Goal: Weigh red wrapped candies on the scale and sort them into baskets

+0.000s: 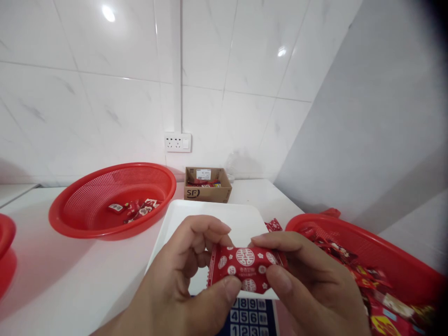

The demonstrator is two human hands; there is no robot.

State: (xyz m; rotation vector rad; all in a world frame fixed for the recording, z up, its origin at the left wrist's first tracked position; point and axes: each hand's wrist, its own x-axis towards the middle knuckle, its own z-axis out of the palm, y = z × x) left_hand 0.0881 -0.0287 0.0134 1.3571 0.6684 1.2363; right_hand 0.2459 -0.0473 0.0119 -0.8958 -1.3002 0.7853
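A small red candy packet (245, 267) with white double-happiness print is held up between both hands. My left hand (189, 280) pinches its left end with thumb and fingers. The right end sits between the thumb and forefinger of my right hand (308, 275). Behind and below the packet lies the white pan (210, 212) of a scale, with a blue number keypad (249, 319) at its near side, partly covered by my hands. Another red packet (274, 225) shows beyond my right fingers, near the pan's right edge.
On the left stands a red basket (59, 221) with several packets inside. A cardboard box (208, 193) with candy is by the wall. The red basket (364, 228) on the right holds many mixed candies. Part of another red basket (6, 233) shows at the left edge.
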